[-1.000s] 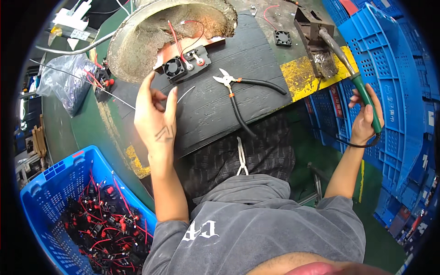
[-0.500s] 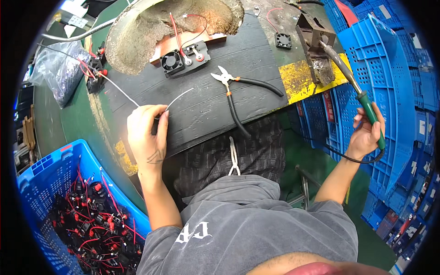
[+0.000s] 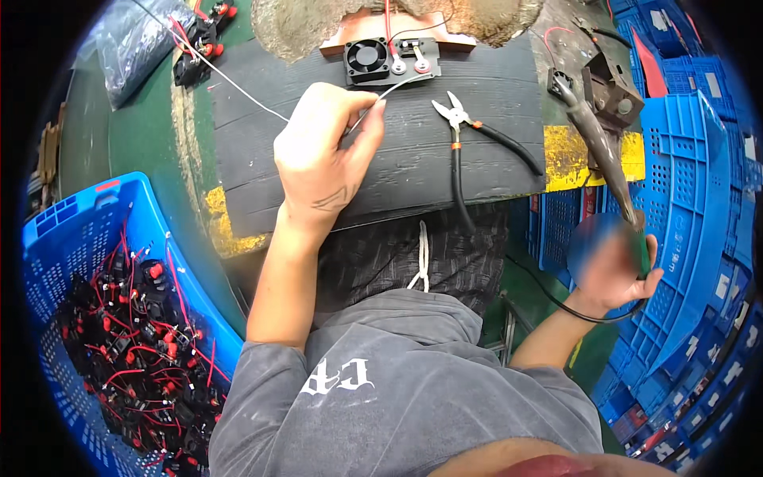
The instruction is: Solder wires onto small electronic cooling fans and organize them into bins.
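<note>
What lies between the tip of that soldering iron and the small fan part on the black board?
Nothing visible blocks it. The soldering iron, held in the right hand, points toward the fan part; the pliers lie flat on the board below that path. The left hand holds a thin wire near the part.

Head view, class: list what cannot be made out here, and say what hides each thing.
- Right hand: blurred, so its grip on the soldering iron is unclear.
- Solder wire: its far end runs off the top edge.
- Left hand: fingertips curl over the wire, hiding the pinch.
- Blue crate: cut off by the left rim.
</note>
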`<state>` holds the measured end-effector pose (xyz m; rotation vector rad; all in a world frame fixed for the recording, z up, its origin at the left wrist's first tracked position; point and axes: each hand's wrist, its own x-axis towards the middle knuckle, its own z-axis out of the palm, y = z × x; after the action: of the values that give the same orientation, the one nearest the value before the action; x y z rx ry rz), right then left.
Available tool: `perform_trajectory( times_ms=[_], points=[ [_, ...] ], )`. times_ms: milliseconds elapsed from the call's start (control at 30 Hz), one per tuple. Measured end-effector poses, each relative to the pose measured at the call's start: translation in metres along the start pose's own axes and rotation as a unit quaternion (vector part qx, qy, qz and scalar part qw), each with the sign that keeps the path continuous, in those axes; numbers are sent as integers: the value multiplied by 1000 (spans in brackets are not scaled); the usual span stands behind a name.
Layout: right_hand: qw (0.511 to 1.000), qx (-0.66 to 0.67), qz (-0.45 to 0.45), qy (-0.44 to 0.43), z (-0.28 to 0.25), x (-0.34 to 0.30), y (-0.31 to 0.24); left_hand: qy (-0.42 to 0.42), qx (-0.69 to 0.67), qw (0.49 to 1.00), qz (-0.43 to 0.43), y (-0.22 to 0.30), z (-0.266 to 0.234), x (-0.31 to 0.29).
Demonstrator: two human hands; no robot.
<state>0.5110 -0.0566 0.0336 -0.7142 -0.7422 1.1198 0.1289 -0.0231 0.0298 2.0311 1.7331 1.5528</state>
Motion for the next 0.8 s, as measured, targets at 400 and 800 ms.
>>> perform_trajectory(
  times_ms=[400, 800],
  points=[
    [991, -94, 75, -58, 50, 13, 59, 32, 14, 998, -54, -11, 9, 11],
    [988, -84, 108, -72, 60, 24, 78, 26, 27, 998, -53, -21, 20, 7]
  ],
)
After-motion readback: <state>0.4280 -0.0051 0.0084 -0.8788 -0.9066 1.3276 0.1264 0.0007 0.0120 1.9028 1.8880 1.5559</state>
